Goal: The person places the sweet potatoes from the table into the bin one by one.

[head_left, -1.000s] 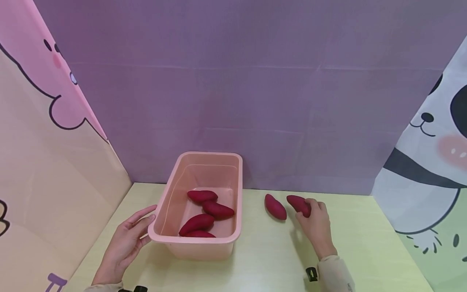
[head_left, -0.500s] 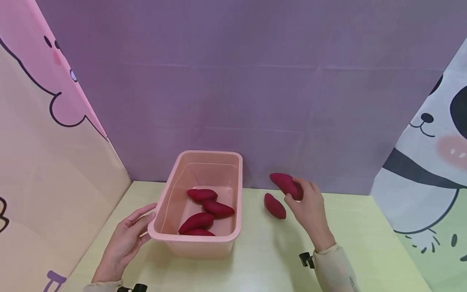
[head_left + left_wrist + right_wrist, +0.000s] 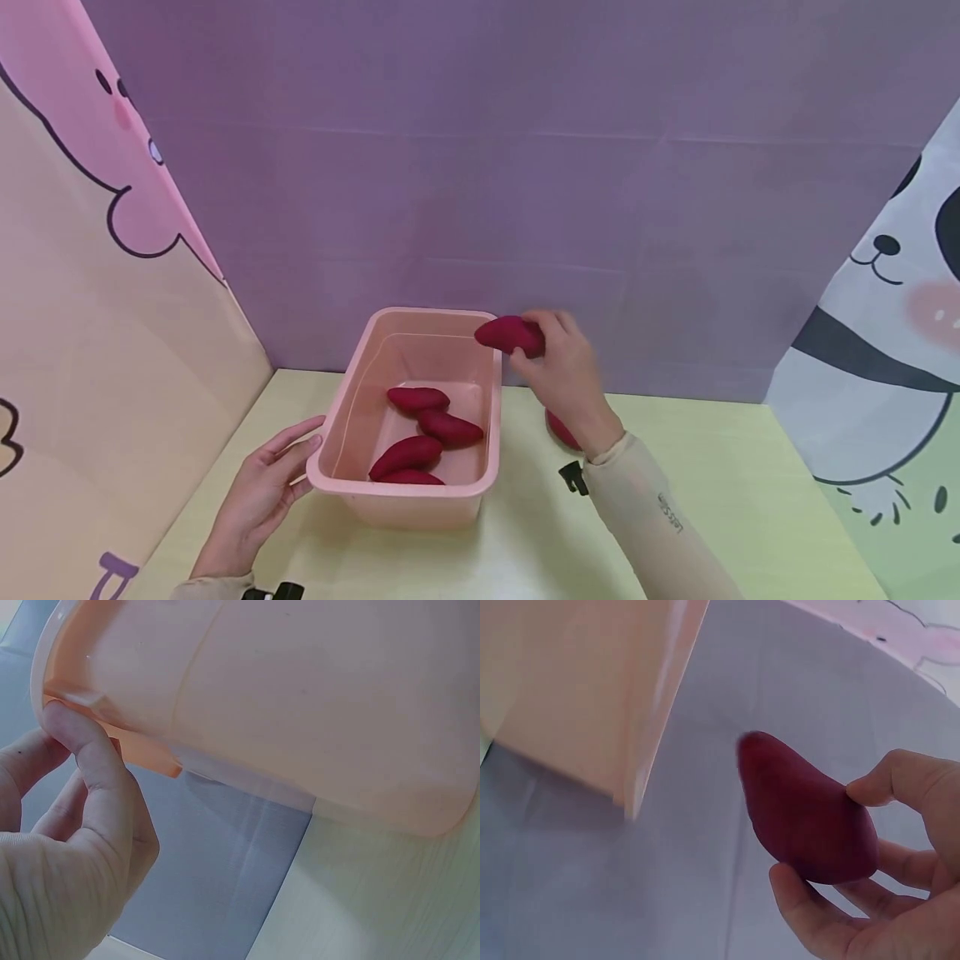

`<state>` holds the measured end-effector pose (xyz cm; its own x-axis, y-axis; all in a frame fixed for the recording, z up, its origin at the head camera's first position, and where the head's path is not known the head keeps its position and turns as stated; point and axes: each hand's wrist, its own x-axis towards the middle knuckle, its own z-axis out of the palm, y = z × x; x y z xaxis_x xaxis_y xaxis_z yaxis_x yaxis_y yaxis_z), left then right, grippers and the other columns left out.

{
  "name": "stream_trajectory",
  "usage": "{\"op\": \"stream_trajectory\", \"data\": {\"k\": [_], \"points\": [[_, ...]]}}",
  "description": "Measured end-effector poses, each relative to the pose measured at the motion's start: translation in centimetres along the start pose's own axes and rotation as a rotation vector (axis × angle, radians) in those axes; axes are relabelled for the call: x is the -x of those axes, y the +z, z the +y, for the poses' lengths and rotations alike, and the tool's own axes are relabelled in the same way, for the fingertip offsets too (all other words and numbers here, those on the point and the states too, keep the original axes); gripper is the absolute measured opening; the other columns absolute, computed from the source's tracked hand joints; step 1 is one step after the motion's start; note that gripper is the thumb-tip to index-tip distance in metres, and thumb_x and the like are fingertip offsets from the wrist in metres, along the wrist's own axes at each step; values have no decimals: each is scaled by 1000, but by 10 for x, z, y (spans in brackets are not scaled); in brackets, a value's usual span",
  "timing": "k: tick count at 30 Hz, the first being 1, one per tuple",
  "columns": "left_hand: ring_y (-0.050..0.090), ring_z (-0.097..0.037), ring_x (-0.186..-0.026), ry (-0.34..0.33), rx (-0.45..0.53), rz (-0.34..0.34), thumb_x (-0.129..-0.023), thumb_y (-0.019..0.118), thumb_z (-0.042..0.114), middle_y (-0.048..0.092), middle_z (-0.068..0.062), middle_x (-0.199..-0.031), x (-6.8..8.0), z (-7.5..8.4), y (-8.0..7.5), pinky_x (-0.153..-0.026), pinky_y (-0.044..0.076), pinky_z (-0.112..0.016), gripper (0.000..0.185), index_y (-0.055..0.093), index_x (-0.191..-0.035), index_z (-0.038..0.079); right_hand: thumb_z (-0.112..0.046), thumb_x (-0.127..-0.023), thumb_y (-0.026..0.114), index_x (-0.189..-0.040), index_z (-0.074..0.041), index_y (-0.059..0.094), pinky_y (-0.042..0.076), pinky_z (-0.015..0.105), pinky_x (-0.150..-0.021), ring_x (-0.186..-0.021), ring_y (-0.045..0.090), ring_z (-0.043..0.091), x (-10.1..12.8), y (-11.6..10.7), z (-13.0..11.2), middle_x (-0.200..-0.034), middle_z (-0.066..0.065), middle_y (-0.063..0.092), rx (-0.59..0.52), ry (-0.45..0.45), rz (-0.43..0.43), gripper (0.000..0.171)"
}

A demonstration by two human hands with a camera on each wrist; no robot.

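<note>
A dark red sweet potato [image 3: 508, 334] is held by my right hand [image 3: 566, 367], level with the right rim of a pink plastic bin [image 3: 405, 490] near its far corner. The right wrist view shows thumb and fingers pinching the thick end of this sweet potato [image 3: 810, 817], its narrow tip pointing away. My left hand [image 3: 262, 492] grips the bin's left rim near the front corner, thumb and finger at the edge in the left wrist view. Inside the bin lie several sweet potatoes [image 3: 450, 429]. Another sweet potato [image 3: 561, 429] rests on the table, partly hidden behind the right wrist.
The pale yellow table [image 3: 720, 475] ends at a purple backdrop [image 3: 570, 208] close behind the bin. Printed cloth panels stand at both sides, a panda [image 3: 862, 333] on the right panel. Black camera mounts sit at both wrists.
My right hand has lifted the sweet potato off the table and carried it left and up to the bin's right rim. The left hand stays at the bin's rim.
</note>
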<state>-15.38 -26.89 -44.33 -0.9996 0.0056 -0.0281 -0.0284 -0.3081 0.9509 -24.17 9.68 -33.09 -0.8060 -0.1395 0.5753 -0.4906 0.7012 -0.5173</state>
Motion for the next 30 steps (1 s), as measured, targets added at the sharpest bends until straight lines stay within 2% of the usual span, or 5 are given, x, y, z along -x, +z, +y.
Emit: {"op": "stream_trajectory", "data": {"k": [12, 18, 24, 28, 30], "points": [[69, -13, -90, 1, -2, 9, -101, 60, 7, 72, 1, -107, 6, 0, -1, -73, 59, -29, 30, 72, -125, 21, -19, -87, 73, -118, -9, 64, 55, 33, -86, -98, 58, 21, -36, 53, -62, -114, 6, 57, 38, 7, -268, 34], [69, -13, -91, -5, -11, 29, -101, 61, 7, 72, 0, -107, 9, 2, 1, -73, 59, -30, 29, 72, -124, 21, -24, -87, 76, -122, -15, 61, 57, 32, -82, -95, 58, 17, -45, 79, -79, -115, 3, 56, 84, 106, -408, 39], [70, -13, -92, -2, -6, 14, -101, 60, 7, 72, 0, -108, 11, 3, 0, -73, 59, -30, 29, 72, -125, 20, -19, -85, 81, -103, -18, 65, 56, 25, -67, -79, 59, 14, -34, 110, -73, -86, -5, 61, -34, 214, -533, 25], [69, -13, -91, 6, 2, 11, -102, 59, 6, 72, 0, -108, 13, 3, 0, -73, 59, -30, 30, 72, -125, 19, -12, -83, 82, -85, -20, 68, 55, 25, -62, -70, 61, 16, -25, 130, -66, -72, -1, 65, -127, 261, -611, 16], [69, -13, -91, 10, 3, 7, -102, 58, 5, 72, 0, -108, 14, 4, -1, -73, 59, -30, 30, 72, -125, 19, -11, -83, 82, -78, -19, 68, 55, 25, -60, -68, 61, 16, -22, 138, -64, -69, 1, 65, -119, 274, -653, 17]]}}
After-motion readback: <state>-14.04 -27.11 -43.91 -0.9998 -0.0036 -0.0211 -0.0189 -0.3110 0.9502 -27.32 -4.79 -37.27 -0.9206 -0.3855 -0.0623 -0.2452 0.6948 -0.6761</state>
